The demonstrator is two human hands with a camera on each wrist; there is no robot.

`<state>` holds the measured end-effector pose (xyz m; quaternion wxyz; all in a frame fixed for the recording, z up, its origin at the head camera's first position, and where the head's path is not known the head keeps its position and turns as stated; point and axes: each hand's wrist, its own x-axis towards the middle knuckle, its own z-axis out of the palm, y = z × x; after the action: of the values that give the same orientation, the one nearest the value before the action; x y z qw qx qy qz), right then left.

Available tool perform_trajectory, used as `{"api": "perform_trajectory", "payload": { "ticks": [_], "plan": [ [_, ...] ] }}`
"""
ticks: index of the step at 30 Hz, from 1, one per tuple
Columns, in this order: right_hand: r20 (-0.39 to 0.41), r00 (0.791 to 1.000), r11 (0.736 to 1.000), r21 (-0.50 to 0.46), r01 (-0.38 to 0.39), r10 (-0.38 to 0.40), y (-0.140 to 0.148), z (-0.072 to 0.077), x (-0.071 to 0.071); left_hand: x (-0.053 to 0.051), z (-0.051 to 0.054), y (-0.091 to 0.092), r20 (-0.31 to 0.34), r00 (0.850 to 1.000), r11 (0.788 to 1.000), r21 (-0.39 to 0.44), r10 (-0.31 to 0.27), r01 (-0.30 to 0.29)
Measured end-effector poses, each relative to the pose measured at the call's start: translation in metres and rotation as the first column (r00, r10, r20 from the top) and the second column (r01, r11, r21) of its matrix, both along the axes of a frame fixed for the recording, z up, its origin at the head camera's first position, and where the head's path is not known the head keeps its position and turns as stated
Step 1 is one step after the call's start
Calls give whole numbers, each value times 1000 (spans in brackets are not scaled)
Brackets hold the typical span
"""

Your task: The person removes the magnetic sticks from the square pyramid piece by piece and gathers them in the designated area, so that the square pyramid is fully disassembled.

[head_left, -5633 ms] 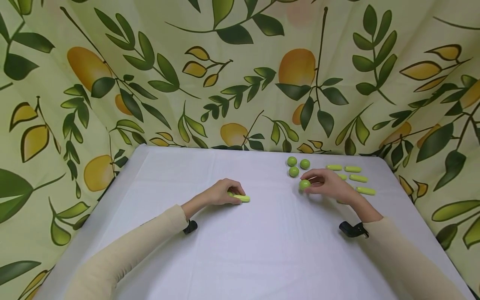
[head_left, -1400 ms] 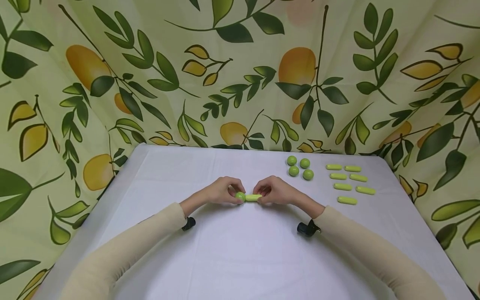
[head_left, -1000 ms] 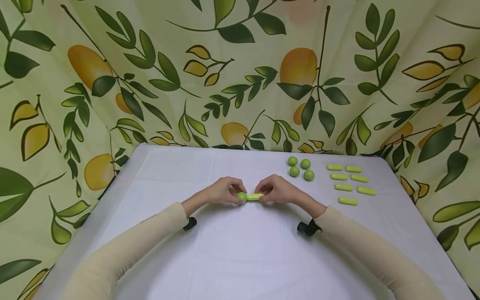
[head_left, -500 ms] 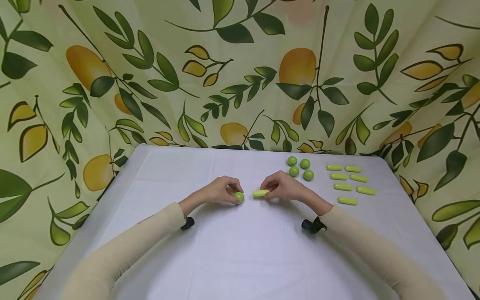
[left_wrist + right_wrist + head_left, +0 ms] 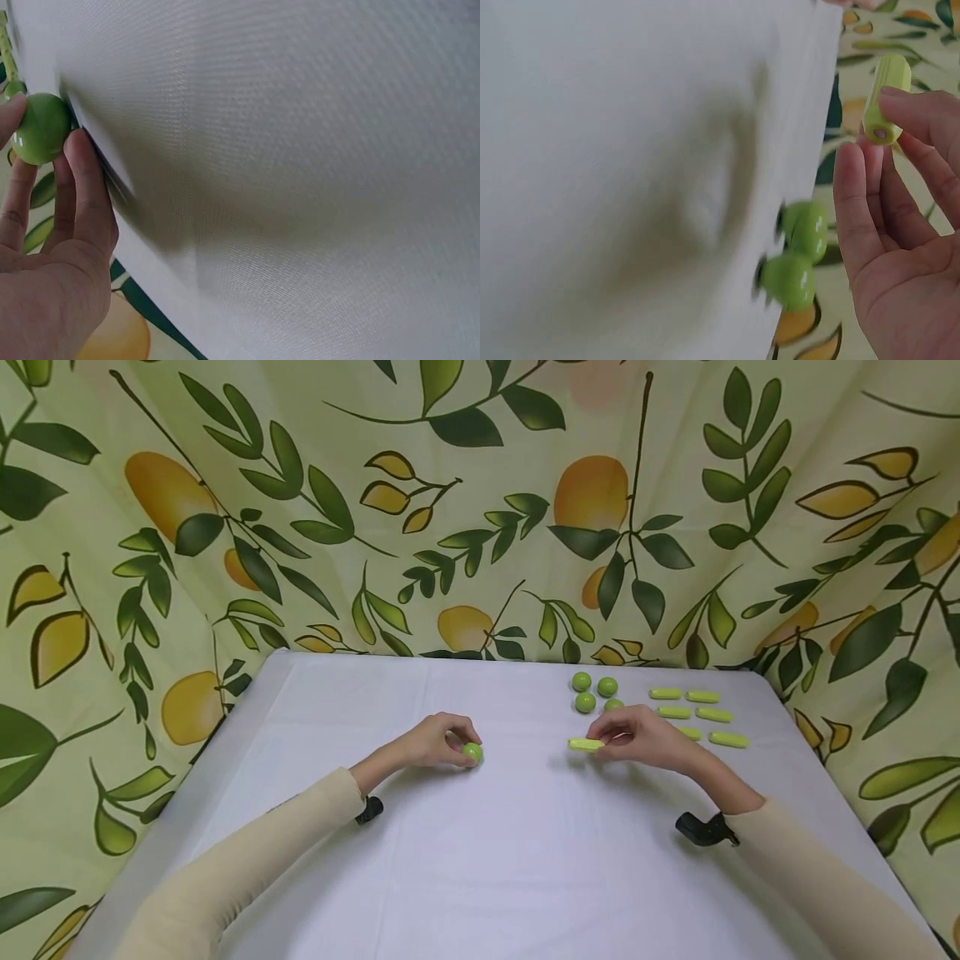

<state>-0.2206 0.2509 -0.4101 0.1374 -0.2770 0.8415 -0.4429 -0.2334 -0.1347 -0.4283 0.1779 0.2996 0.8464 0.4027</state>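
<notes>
In the head view my left hand [image 5: 442,741] pinches a glossy green ball [image 5: 472,752] between thumb and fingertips, at the table's middle. The left wrist view shows that ball [image 5: 43,129] close up. Farther right, my right hand [image 5: 637,739] holds a yellow-green ribbed stick [image 5: 584,744] by one end, above the cloth with a shadow beneath. Its end in the right wrist view, where the stick [image 5: 888,97] is pinched by thumb and fingers, has a small round metallic-looking spot. Stick and held ball are well apart.
Several green balls [image 5: 585,702] lie in a cluster at the back right, one partly behind my right hand. To their right, several yellow-green sticks [image 5: 728,740] lie in rough rows. White cloth [image 5: 480,860] covers the table; a patterned curtain [image 5: 465,527] hangs behind it.
Earlier my right hand set a green ball by the cluster, then held the stick against the left hand's ball. Since then it has pulled the stick away rightward; the left hand stays nearly still.
</notes>
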Motion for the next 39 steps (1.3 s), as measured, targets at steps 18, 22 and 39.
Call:
{"api": "perform_trajectory", "payload": {
  "ticks": [18, 22, 39],
  "plan": [
    [-200, 952, 970, 16, 241, -233, 134, -4, 44, 1, 2, -1, 9, 1000, 1000, -11, 22, -21],
    [-204, 947, 966, 16, 258, -250, 153, -9, 49, 1, 2, 0, 13, 1000, 1000, -15, 25, -24],
    [-155, 937, 936, 116, 331, -312, 201, -26, 56, 0, -2, 0, 9, 1000, 1000, -6, 19, -19]
  ]
}}
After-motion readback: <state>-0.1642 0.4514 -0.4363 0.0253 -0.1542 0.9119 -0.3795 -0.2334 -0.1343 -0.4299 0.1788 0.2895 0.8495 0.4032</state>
